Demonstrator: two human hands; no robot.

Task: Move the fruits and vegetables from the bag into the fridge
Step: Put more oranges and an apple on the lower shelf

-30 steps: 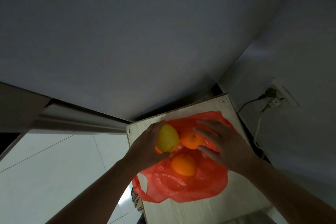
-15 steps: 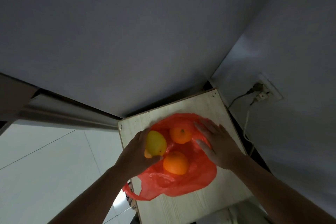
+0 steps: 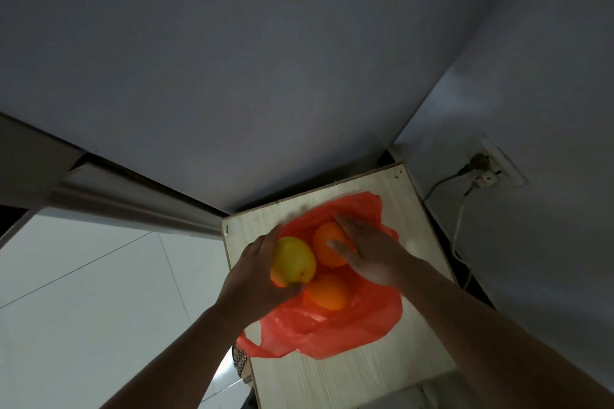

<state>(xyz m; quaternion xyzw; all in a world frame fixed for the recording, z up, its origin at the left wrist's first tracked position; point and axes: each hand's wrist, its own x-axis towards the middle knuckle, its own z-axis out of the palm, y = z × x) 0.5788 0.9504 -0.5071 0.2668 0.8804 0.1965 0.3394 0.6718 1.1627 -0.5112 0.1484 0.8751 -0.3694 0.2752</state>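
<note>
Left hand (image 3: 255,271) curled, right hand (image 3: 372,249) flat

Low and centre in the frame, the bag (image 3: 365,325) lies on the table (image 3: 349,375), which is tucked into the corner where two walls meet. Three fruits sit at the bag's mouth. The left fruit (image 3: 294,259) is in the left hand (image 3: 255,276), at the bag's left edge. The upper fruit (image 3: 324,239) is just right of it, under the fingers of the right hand (image 3: 368,252). The lower fruit (image 3: 327,292) sits inside the bag, below both. One bag handle hangs over the table's left edge. Right of the table, the wall socket (image 3: 495,169) sits higher up, and its cable (image 3: 460,219) drops past the table's right side. Floor (image 3: 99,292) fills the lower left.
</note>
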